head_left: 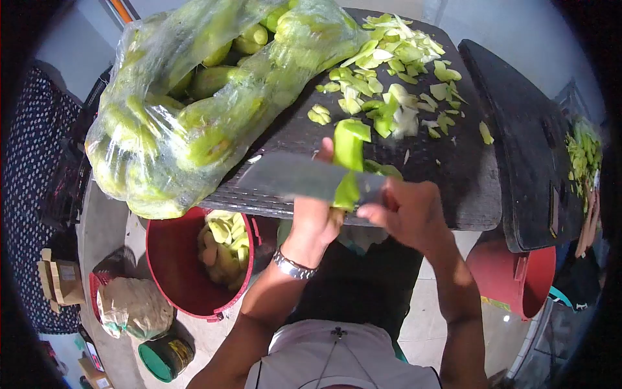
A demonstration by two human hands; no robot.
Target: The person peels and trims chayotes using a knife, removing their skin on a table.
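My right hand (414, 211) is closed around the handle of a broad-bladed knife (285, 176). The blade, slightly blurred, points left and crosses over my left hand (314, 217). Between my left fingers is a long green fruit (350, 146), held upright over the table's near edge; its upper part shows above the blade and a green strip hangs below it. The knife partly hides my left fingers and the fruit. Beyond them, pale green peelings (395, 104) lie scattered on the dark table (447, 175).
A clear plastic bag (194, 129) full of green fruit fills the table's left side. Below stands a red bucket (172, 259) with pale peeled pieces (223, 249). Another red bucket (518, 275) is at the right, beside a dark folded panel (525, 142). A green-lidded tub (162, 360) sits lower left.
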